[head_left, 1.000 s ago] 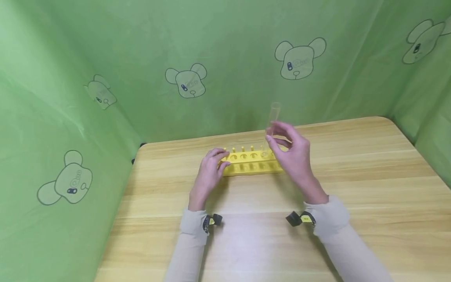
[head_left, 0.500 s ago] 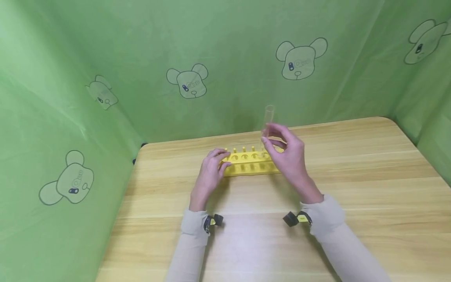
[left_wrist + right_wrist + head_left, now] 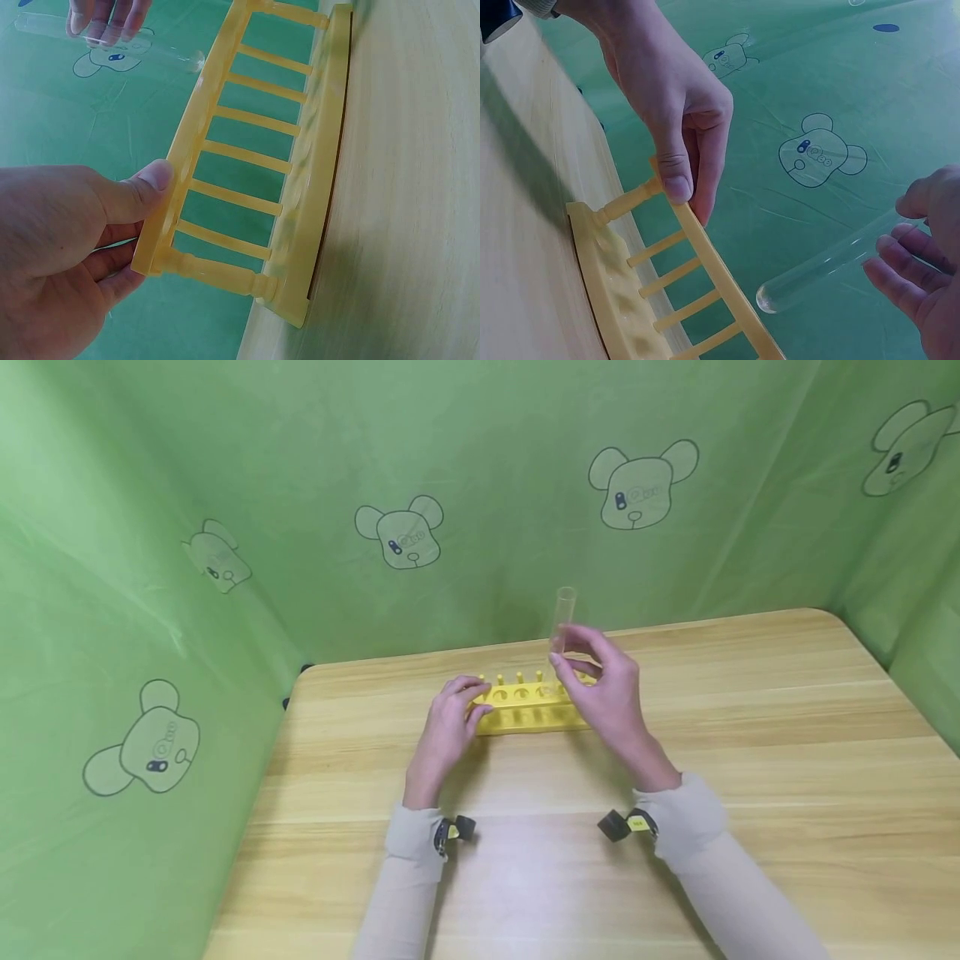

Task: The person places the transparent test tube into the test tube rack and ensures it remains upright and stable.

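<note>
**Being held over a yellow rack [image 3: 513, 703]: a clear tube [image 3: 565, 612]**

The clear tube is pinched between the thumb and fingers of the right hand [image 3: 611, 681], tilted slightly, with its open end up and its rounded end down. The rounded end is positioned just above the upper plate [image 3: 187, 135] of the yellow rack; whether the two are touching cannot be told. The rack's left end is gripped by the left hand [image 3: 445, 724], the thumb being laid along the near edge and the fingers behind. The hands are set apart from each other. The rack is stood upright on the wooden tabletop [image 3: 765, 727], with short pegs [image 3: 520, 677] lined along its far side. Beyond, a green curtain [image 3: 495, 435] is printed with cartoon animal heads.
</note>
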The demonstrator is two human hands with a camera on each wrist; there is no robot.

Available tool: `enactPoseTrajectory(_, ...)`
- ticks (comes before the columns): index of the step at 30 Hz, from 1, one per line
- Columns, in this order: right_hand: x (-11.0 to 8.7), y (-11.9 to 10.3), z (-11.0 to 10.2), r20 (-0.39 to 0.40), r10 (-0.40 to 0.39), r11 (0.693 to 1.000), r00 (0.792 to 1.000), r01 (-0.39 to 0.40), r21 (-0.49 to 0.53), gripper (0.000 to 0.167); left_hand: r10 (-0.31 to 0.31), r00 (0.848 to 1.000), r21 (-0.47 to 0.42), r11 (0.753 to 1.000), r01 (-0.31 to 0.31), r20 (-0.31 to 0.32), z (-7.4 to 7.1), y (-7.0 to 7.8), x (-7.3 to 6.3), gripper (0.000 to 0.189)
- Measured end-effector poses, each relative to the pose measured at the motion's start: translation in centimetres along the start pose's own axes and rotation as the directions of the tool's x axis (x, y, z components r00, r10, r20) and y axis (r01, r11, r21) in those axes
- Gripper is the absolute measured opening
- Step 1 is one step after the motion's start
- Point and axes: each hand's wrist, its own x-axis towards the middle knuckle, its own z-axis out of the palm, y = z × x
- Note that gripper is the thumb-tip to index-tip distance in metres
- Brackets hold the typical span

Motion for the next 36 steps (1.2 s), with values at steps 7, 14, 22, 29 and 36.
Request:
enactPoseTrajectory(7, -0.2, 1.6, 0.2, 0.005, 0.01, 1.0, 1.0, -0.01, 0.022, 0.04, 0.012, 1.0, -0.002, 1.0, -0.012, -0.005, 0.0, 0.0, 0.0, 0.035)
enactPoseTrajectory(14, -0.4, 2.1, 0.4, 0.018, 0.012, 0.999, 1.0, -0.013, 0.033, 0.039, 0.022, 1.0, -0.003, 1.0, -0.022, -0.01, 0.0, 0.0, 0.0, 0.035)
enactPoseTrajectory(22, -0.7, 2.1, 0.7, 0.037, 0.038, 0.999, 0.999, -0.038, -0.01, 0.036, 0.023, 1.0, 0.002, 1.0, -0.023, -0.01, -0.2, 0.0, -0.1, 0.034)
enactPoseTrajectory(29, -0.7, -0.2, 0.8, 0.06, 0.03, 0.999, 0.998, -0.029, -0.028, 0.031, 0.013, 1.0, -0.006, 1.0, -0.013, -0.006, -0.2, 0.1, -0.1, 0.035)
enactPoseTrajectory(36, -0.8, -0.8, 0.8, 0.064, 0.029, 0.999, 0.998, -0.026, -0.04, 0.03, 0.007, 1.0, 0.001, 1.0, -0.007, 0.0, -0.1, -0.1, 0.0, 0.035)
